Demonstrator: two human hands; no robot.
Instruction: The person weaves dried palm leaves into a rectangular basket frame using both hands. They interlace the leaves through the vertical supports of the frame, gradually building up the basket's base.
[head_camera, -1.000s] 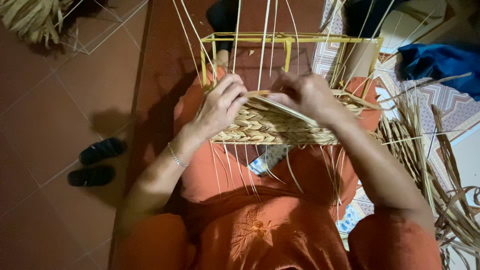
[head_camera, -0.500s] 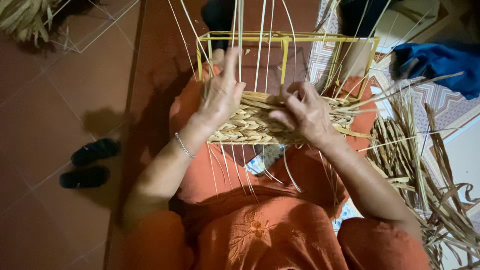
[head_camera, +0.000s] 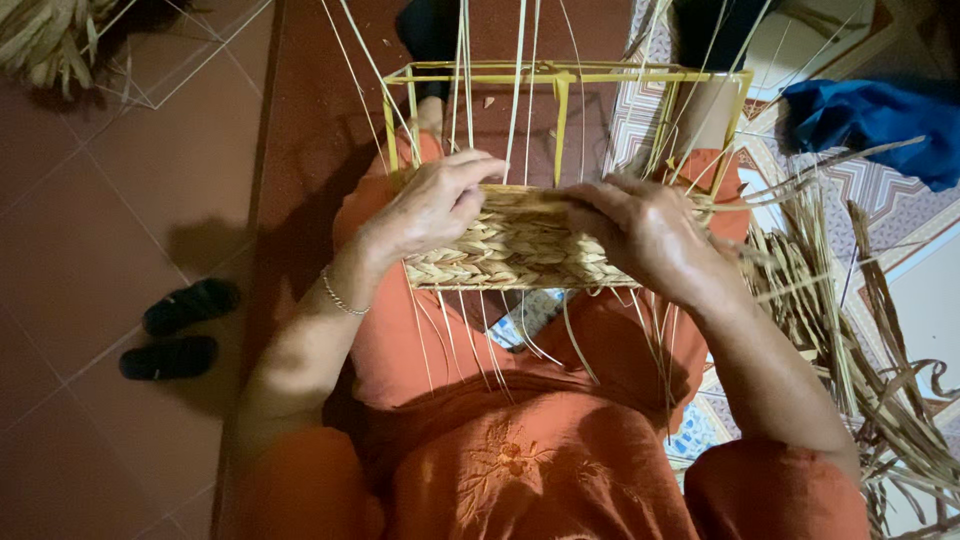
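A yellow wire frame (head_camera: 560, 75) rests on my lap, with a band of woven straw braid (head_camera: 510, 250) covering its near side. Thin pale upright strands (head_camera: 520, 90) rise from the weave. My left hand (head_camera: 435, 205) presses on the top left edge of the braid, fingers curled over it, a thin bracelet on the wrist. My right hand (head_camera: 640, 225) grips the top right of the weave, pinching a straw strand against it. Loose strand ends hang below the band over my orange clothes.
A heap of dry straw (head_camera: 850, 330) lies to my right on a patterned mat. A blue cloth (head_camera: 880, 115) sits at the far right. A pair of black sandals (head_camera: 180, 325) stands on the red tile floor at left. More straw (head_camera: 45, 35) lies top left.
My left hand has come down from the upright strands to the braid's top edge. My right hand shifted right along the weave and flattened on it.
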